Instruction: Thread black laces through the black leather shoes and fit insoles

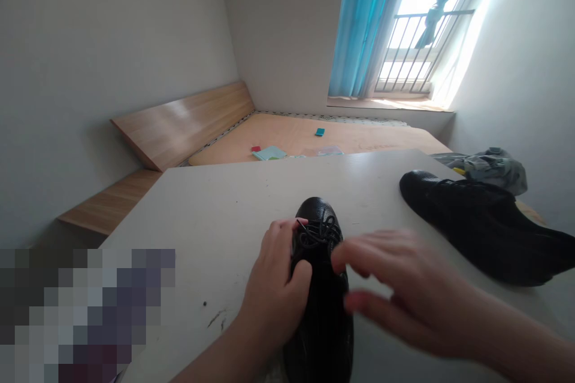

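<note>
A black lace-up shoe (pixel 320 210) stands in front of me on the white table, its toe pointing away. Its black shoelaces (pixel 318 233) are tied in loops across the front. My left hand (pixel 281 272) grips the shoe's left side, with the thumb over the upper and a fingertip beside the laces. At the right side of the shoe is my right hand (pixel 390 287), slightly blurred. Its thumb and fingers are apart, with nothing between them, and the index fingertip is close to the laces. A second black shoe (pixel 476 221) lies to the right.
The white table (pixel 202 221) has a few dark marks. Beyond it is a bed (pixel 372 136) with small coloured items on it and a wooden headboard (pixel 193 122). Grey cloth (pixel 498 164) lies behind the second shoe. A blue curtain (pixel 363 24) hangs by the barred window.
</note>
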Motion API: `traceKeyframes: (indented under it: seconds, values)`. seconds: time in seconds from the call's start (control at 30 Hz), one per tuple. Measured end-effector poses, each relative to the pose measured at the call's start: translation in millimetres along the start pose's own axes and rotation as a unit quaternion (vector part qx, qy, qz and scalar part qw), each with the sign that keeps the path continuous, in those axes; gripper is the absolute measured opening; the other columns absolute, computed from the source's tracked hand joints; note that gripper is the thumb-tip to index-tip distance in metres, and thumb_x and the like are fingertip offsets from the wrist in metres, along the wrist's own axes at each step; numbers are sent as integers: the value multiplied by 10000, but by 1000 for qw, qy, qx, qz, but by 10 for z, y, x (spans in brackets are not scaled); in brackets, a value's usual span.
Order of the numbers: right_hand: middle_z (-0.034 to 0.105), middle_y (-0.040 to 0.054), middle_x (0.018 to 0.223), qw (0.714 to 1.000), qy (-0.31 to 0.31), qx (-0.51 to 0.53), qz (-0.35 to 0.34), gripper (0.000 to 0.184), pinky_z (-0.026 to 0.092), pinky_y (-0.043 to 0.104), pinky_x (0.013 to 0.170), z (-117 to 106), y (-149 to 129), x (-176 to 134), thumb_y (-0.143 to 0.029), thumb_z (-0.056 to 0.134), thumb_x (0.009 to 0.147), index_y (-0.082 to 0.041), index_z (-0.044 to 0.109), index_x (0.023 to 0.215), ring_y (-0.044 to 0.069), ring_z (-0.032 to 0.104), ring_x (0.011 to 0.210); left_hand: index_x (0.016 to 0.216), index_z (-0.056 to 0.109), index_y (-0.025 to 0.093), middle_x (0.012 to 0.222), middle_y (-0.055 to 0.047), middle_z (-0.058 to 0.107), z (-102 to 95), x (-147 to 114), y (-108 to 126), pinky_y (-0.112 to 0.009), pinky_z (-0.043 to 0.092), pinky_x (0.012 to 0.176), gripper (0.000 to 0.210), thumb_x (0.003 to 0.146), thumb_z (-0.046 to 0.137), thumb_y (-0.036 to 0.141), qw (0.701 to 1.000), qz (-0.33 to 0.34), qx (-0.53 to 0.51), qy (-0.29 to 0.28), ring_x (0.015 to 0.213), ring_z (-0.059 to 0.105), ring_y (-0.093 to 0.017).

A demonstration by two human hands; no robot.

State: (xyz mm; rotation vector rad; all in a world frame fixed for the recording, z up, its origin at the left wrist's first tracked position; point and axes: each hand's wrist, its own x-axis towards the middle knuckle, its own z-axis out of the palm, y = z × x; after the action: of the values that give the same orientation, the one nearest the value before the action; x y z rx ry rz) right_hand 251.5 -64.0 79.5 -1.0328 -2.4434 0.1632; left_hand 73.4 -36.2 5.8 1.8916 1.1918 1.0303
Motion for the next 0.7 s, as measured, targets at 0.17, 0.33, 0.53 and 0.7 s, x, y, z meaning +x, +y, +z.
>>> traceKeyframes:
  seconds: [0.17, 0.33, 0.53, 0.7]
  values:
    - [573, -3, 675, 968, -85, 98, 215, 452, 344, 246, 541, -10, 549, 324, -494, 299, 968, -210, 643, 894, 115, 493, 582, 1285, 424, 275, 1310, -56, 389, 78, -102, -5, -474, 283, 1090, 579, 752, 367, 54, 997, 39, 33, 52, 1247, 356, -239]
    - [511, -6, 672, 946, -73, 241, 205, 421, 354, 256, 590, 343, 675, 417, -504, 425, 923, -161, 606, 758, 113, 435, 636, 1254, 457, 256, 1297, -72, 417, 64, -81, -63, -452, 332, 1058, 435, 833, 428, 154, 996, 70, 1, 46, 1227, 391, -248]
    - [522, 8, 805, 888, 13, 407, 212, 240, 369, 260, 638, 554, 611, 332, -405, 634, 814, -172, 688, 838, 121, 475, 730, 1001, 619, 252, 1147, -61, 511, 17, 1, -94, -386, 387, 992, 165, 921, 484, 301, 994, 70, -46, 70, 1125, 483, -221]
    - [481, 3, 838, 884, 49, 423, 196, 192, 371, 257, 666, 548, 586, 283, -350, 641, 815, -172, 598, 758, 117, 459, 754, 936, 651, 270, 1054, -28, 534, -15, 3, -76, -304, 406, 937, 218, 950, 438, 227, 989, 109, -67, 74, 1049, 519, -164]
